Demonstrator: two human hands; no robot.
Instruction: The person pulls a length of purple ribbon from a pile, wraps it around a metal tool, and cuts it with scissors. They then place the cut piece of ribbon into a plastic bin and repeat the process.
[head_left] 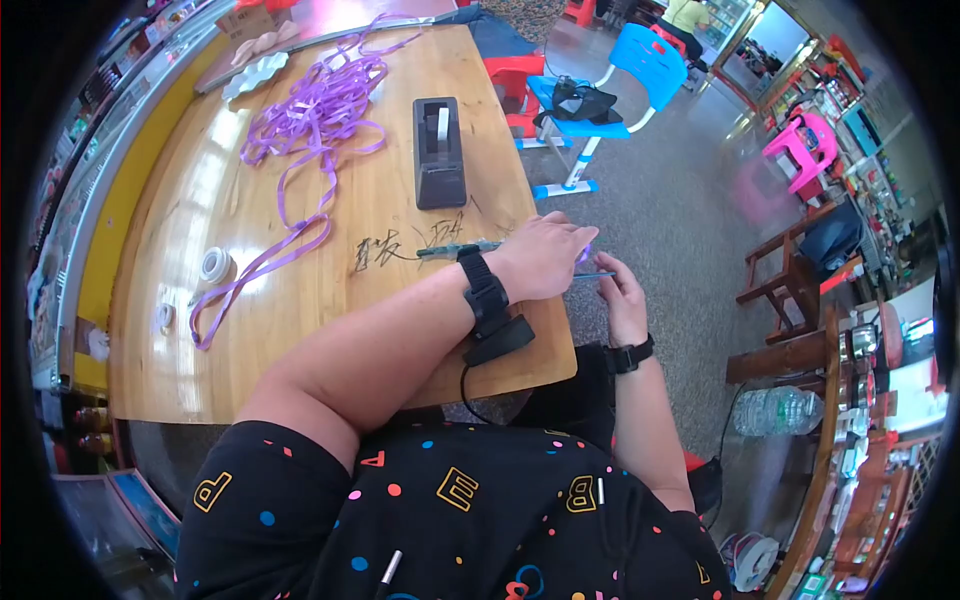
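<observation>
My left hand [548, 258] is closed at the table's right edge, over a thin dark-green stick [440, 252]. One end of the stick sticks out leftward over the wood; its middle is hidden under the hand. A thin bluish length shows past the fingers, and my right hand [625, 300], just off the table edge, pinches its end. Between the hands a small bit of purple shows, too little to name. A heap of purple ribbon [310, 110] lies on the far left of the table, one loop trailing toward me. A black tape dispenser [440, 185] stands beyond my left hand.
On the wooden table [330, 330] lie a white tape roll [215, 265], a smaller roll [165, 318] and a white wavy-edged dish [255, 80]. A blue chair [645, 70] holding a black item stands off the right edge. Rightward are a pink chair [803, 152] and a wooden stool [785, 275].
</observation>
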